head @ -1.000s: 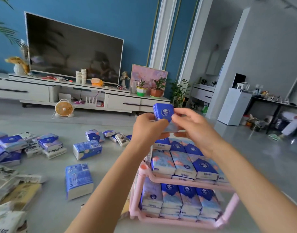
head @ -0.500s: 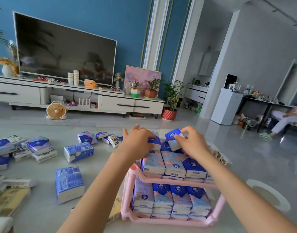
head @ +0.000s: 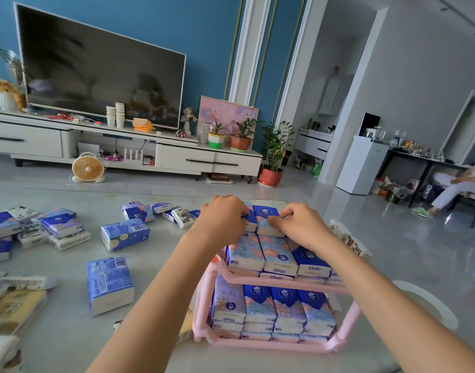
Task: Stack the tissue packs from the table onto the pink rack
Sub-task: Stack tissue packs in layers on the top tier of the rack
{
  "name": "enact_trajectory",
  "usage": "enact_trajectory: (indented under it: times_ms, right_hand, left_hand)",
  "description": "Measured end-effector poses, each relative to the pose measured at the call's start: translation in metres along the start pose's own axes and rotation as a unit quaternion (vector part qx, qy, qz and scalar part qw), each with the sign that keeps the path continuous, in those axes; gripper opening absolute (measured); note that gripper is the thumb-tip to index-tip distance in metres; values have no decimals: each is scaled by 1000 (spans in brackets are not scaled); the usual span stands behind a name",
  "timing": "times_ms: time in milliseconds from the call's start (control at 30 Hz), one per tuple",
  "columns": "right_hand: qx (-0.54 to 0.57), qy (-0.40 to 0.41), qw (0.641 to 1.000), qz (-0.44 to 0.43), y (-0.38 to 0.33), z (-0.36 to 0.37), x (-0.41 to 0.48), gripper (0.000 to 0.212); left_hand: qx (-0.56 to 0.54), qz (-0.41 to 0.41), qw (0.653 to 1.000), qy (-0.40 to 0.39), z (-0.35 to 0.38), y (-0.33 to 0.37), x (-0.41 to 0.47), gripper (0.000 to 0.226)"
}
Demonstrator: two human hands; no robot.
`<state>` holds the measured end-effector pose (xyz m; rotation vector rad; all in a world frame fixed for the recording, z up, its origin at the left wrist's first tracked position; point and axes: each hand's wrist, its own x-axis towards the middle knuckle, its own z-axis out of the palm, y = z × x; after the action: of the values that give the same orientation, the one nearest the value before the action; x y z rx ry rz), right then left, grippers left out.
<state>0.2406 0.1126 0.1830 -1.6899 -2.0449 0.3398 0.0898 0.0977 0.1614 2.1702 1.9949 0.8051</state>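
**A pack is seated in the back row of the top tier**

A small blue tissue pack is being pressed into the far row on the upper tier of the pink rack. The right hand is curled over the pack's right side, its fingertips pinched onto the wrapper, so that the pack can be steered square against its neighbours. The left hand is closed down over the adjoining pack at the left, apparently to keep that row from shifting while the new one is nudged in; what lies under its palm is hidden.

The front row of the upper tier is laid flat with the labels outward, and the lower tier is packed upright side by side, probably to use the full width between the pink bars. Many loose packs remain spread on the surface to the left, so the task is judged well short of done.
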Motion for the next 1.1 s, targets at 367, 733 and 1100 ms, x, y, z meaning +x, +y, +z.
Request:
enact_trajectory:
  times_ms: [367, 733, 1100]
  right_hand:
    - [53, 202, 952, -225, -69, 11, -13, 28]
    - [254, -51, 942, -212, -178, 153, -12, 22]
    - [137, -178, 950, -215, -253, 312, 43, 45]
  left_hand:
    - [-180, 18, 982, 54, -15, -17, -14, 34]
    - [-74, -257, 961, 71, -87, -200, -62, 31]
    - [-114, -379, 905, 157, -98, -318, -98, 22]
